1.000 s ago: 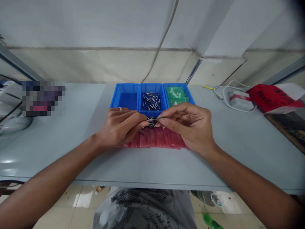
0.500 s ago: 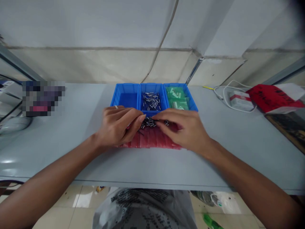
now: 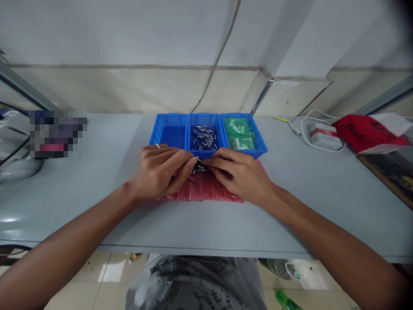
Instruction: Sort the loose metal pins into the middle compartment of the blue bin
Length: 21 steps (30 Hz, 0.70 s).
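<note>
A pile of small black-and-silver metal pins (image 3: 200, 166) lies between my hands on pink plastic bags (image 3: 206, 189). To the left of the pile, my left hand (image 3: 161, 170) is closed, thumb against forefinger; what it pinches, if anything, is hidden. The fingers of my right hand (image 3: 240, 174) are drawn together over the pile's right side, covering part of it. I cannot make out what sits between those fingertips. Just behind the hands stand three joined blue bins (image 3: 188, 118). Similar loose pins (image 3: 205, 138) fill the middle one, and green packets (image 3: 240, 133) lie in the right one.
On the right of the grey table (image 3: 180, 228) are a white cable (image 3: 301, 129), a small white-and-red box (image 3: 325, 135) and a red packet (image 3: 368, 131). A computer mouse (image 3: 21, 169) sits at the far left. The wall rises behind the bins.
My right hand has moved slightly left and its fingers have closed in over the pins, hiding more of the pile. My left hand stays nearly where it was.
</note>
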Available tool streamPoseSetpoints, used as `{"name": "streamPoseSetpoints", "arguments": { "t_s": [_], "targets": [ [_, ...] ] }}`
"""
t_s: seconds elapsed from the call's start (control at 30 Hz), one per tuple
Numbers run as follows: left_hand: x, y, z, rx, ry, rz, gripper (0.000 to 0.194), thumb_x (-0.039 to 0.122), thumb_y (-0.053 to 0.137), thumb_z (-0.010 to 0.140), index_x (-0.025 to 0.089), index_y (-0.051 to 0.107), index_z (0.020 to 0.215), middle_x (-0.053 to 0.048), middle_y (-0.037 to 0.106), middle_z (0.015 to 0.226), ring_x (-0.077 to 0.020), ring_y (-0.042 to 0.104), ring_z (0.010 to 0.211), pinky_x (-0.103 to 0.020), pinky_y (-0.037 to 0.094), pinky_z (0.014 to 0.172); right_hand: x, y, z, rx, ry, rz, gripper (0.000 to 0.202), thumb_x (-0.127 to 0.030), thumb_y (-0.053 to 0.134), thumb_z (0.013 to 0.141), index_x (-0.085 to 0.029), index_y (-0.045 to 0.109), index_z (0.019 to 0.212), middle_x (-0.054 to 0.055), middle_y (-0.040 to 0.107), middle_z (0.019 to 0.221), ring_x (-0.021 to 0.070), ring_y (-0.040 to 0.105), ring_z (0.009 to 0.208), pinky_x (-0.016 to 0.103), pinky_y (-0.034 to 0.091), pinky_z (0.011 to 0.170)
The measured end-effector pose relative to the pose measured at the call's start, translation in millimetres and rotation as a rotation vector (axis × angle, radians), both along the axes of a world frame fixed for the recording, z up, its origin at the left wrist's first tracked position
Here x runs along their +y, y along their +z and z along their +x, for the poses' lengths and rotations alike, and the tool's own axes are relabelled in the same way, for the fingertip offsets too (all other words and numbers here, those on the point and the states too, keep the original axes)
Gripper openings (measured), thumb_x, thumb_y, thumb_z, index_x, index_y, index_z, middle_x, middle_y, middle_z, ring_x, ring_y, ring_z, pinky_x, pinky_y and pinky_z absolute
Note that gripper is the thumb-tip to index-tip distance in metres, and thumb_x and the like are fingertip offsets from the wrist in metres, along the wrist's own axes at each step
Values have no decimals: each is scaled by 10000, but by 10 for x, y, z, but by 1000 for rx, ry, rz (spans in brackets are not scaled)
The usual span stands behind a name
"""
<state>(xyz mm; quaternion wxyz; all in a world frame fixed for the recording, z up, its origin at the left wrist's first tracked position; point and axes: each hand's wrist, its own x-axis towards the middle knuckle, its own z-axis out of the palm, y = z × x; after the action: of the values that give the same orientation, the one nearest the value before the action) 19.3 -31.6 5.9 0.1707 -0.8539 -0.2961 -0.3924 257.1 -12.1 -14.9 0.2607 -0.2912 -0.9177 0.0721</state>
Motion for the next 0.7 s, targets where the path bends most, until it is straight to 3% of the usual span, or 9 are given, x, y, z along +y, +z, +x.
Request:
{"name": "streamPoseSetpoints", "arguments": {
  "t_s": [0.1,0.23,0.4,0.47,0.57,0.7],
  "targets": [
    [-2,-7,-4,5,8,-10,154,175,615,915,177,604,761,48,597,574,-78,470,471,-250,367,511,-16,47,-15,150,7,-46,264,-82,551,960,-188,722,1131,72,715,1055,198,692,937,354,580,830],
    [-6,-10,-3,20,-2,-13,148,174,616,915,177,612,767,52,573,565,-80,444,471,-257,353,506,-15,55,-25,174,33,-49,193,-109,584,964,-212,728,1041,46,739,1011,205,692,944,368,567,850],
    [-2,-5,10,27,4,-13,148,174,616,919,177,623,772,54,564,559,-77,450,478,-251,345,510,-36,115,-26,363,-64,-112,105,-208,650,959,-220,755,958,31,724,926,179,670,862,357,542,803],
    [3,-15,9,35,2,-22,114,179,628,921,177,629,806,55,587,582,-73,482,492,-240,364,528,-55,163,-31,476,-91,-221,114,-226,671,950,-240,772,1001,24,714,931,169,669,871,346,539,798],
    [16,-48,-2,32,5,-18,40,205,656,926,177,636,905,50,654,643,-76,566,534,-222,404,566,-81,210,-47,602,-72,-523,225,-276,691,939,-255,741,1158,14,693,915,153,677,825,325,553,771],
    [31,-103,-11,103,-60,-54,199,267,648,956,169,616,1127,13,730,782,-110,668,635,-227,428,586,-96,205,-70,689,-16,-760,459,-280,806,838,-255,665,1274,-15,673,840,129,648,748,283,548,728]
  ]
}}
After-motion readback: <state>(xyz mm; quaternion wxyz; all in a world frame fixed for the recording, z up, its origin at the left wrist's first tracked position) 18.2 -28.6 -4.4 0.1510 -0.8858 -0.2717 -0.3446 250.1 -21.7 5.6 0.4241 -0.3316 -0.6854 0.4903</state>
